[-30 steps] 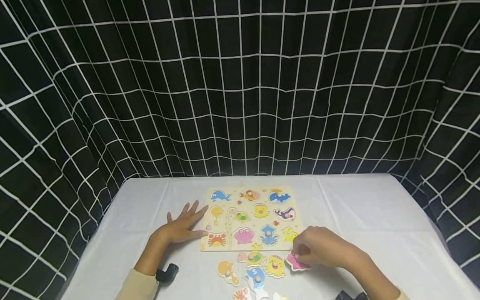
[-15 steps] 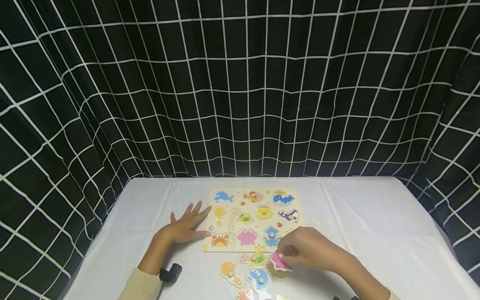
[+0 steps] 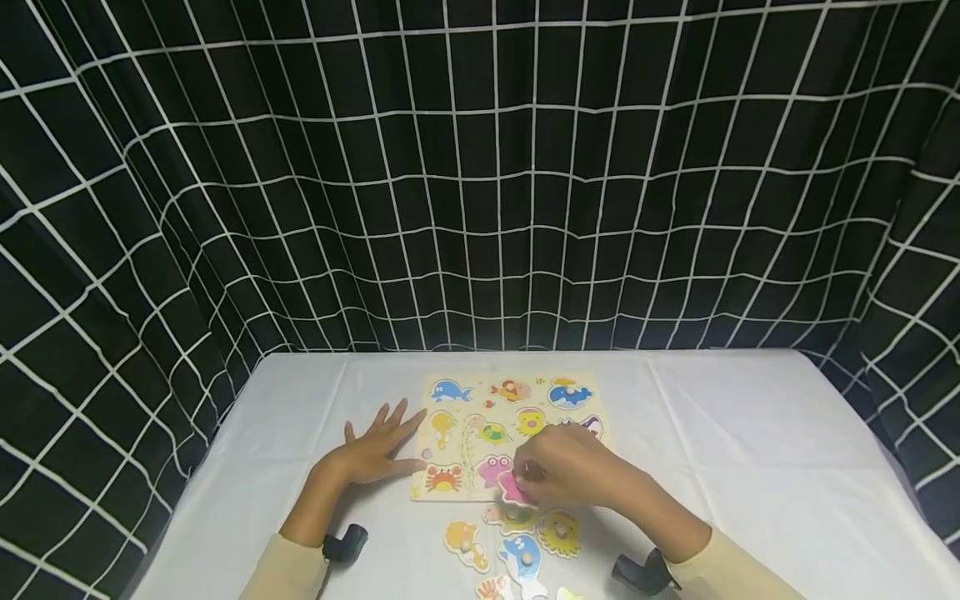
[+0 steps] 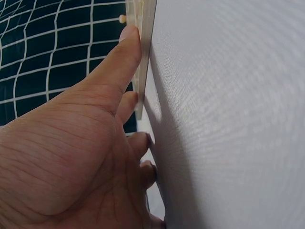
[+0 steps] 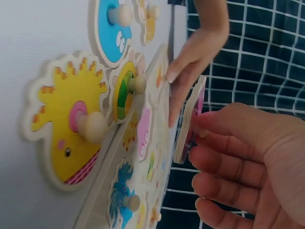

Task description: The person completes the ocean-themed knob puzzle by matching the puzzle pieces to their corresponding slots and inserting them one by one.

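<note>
My right hand pinches a pink shell puzzle piece and holds it tilted over the lower edge of the wooden sea-animal board. The pink shell picture on the board lies just beside it. In the right wrist view the piece appears edge-on, raised off the board, with thumb and fingertips at its face; the knob is mostly hidden. With fingers spread, my left hand rests along the board's left edge. The left wrist view has the thumb against that edge.
Loose knobbed pieces lie in front of the board: turtle, yellow octopus, blue dolphin, seahorse and an orange one. Squid, starfish and whale pieces sit in the board. A black gridded curtain surrounds the white-covered table.
My right hand has carried the pink shell piece leftward and up, from right of the loose octopus piece to the board's lower edge. The left hand stays at the board's side.
</note>
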The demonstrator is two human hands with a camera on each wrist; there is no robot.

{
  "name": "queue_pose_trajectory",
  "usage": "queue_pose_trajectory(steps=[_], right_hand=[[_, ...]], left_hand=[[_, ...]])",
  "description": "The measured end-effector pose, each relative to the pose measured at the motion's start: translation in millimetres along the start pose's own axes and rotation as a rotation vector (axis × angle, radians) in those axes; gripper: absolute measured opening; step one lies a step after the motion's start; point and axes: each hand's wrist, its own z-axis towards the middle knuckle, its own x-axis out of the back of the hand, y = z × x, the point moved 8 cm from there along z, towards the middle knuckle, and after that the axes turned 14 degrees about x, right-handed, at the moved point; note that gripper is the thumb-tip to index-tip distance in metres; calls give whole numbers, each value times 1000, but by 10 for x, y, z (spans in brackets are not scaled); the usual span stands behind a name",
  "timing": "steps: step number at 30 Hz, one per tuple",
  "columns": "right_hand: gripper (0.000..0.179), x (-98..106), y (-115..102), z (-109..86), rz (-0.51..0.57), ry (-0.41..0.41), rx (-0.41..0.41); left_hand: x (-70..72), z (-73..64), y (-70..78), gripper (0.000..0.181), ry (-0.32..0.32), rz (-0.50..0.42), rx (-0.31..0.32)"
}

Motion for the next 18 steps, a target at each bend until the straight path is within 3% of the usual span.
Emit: queue_pose_trajectory(steps=[10, 18], right_hand=[[7, -151, 170, 258, -101, -49, -53], [8, -282, 262, 349, -137, -87, -51]], left_hand=[[23, -1, -6, 87, 1, 2, -6], [-14, 30, -8, 86, 0, 4, -3]])
